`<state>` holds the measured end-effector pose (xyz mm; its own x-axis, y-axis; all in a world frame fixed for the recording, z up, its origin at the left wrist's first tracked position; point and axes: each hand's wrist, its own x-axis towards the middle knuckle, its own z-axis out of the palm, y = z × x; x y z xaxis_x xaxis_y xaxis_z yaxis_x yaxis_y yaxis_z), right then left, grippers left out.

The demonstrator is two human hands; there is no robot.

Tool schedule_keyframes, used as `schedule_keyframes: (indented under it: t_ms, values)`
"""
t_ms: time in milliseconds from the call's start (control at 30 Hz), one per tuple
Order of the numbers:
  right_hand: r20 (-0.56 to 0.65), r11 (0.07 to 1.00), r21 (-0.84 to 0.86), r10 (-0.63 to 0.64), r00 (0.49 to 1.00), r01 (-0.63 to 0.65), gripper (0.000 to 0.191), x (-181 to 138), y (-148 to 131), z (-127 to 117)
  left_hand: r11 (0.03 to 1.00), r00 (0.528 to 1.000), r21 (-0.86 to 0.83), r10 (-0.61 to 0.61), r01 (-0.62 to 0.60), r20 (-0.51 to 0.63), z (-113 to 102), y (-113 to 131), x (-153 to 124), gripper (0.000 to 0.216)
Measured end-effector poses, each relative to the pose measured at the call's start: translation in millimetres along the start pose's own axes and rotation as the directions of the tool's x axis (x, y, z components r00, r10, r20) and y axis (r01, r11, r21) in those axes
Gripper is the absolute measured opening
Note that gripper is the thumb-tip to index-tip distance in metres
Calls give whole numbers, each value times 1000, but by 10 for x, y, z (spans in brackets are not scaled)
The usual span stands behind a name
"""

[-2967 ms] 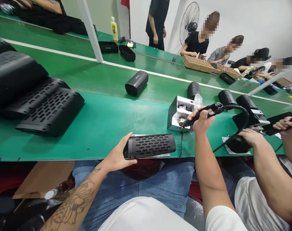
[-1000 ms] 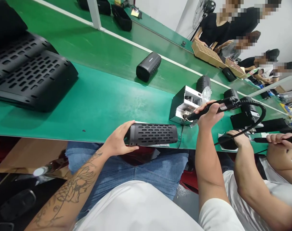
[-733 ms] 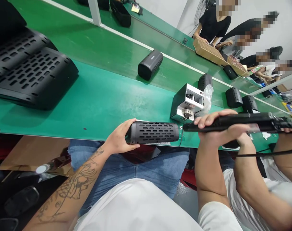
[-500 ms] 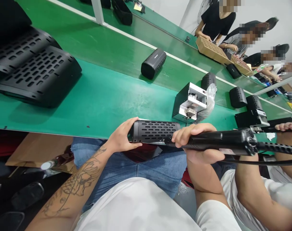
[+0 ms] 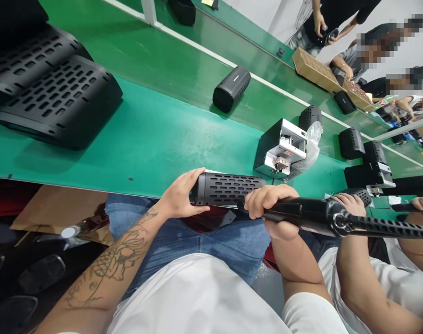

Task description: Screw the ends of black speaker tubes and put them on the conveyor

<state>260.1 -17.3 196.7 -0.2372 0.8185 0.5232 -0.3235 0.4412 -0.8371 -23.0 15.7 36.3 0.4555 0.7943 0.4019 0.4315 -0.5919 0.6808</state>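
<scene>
My left hand (image 5: 181, 195) grips the left end of a black slotted speaker housing (image 5: 228, 189) at the table's front edge, its thumb below and fingers above. In my right hand (image 5: 276, 206) is a black electric screwdriver (image 5: 312, 214), lying nearly level, with its cable leading off to the right. The screwdriver's tip end is by the housing's lower right side; whether it touches a screw is hidden by my fingers. Just behind the housing stands a black and silver screw feeder (image 5: 283, 147).
Large black slotted housings (image 5: 63, 99) are piled at left. Another black speaker (image 5: 232, 88) lies beyond on the green table (image 5: 155, 139). A plastic bag (image 5: 310, 146) hangs by the feeder. A co-worker's hand (image 5: 350, 202) is close on the right; other people stand across the table.
The screwdriver's back end has tilted down and toward me, while its tip stays at the housing. The view has shifted slightly. A co-worker's hand at right now shows on a black housing.
</scene>
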Motion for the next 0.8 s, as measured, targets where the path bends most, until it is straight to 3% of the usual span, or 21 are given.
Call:
schedule_keyframes:
  t_ms: [333, 433, 500, 567, 633, 700, 800]
  values:
    - [27, 1000, 14, -18, 999, 17, 48, -18, 60, -43, 1000, 1000, 28, -5, 5, 8, 8, -17, -21, 124]
    - [-97, 996, -58, -68, 993, 63, 49, 84, -59, -203, 999, 1000, 37, -27, 26, 5, 17, -15, -35, 125]
    - [-286, 975, -180, -182, 941, 134, 53, 224, -133, -438, 999, 999, 35, -35, 35, 1, 22, -14, -42, 125]
    - [-463, 917, -357, -340, 819, 179, 52, 405, -163, -751, 999, 999, 30, -34, 34, -3, 25, -14, -46, 123]
    - [-539, 851, -500, -451, 711, 161, 45, 588, -130, -1076, 999, 1000, 27, -28, 29, -13, 27, -16, -47, 121]
    - [-559, 808, -577, -495, 665, 116, 43, 726, -37, -1346, 999, 1000, 33, -24, 24, -17, 30, -20, -49, 120]
    - [-576, 792, -609, -484, 659, 49, 51, 794, 145, -1565, 998, 1000, 53, -19, 20, -23, 37, -25, -56, 120]
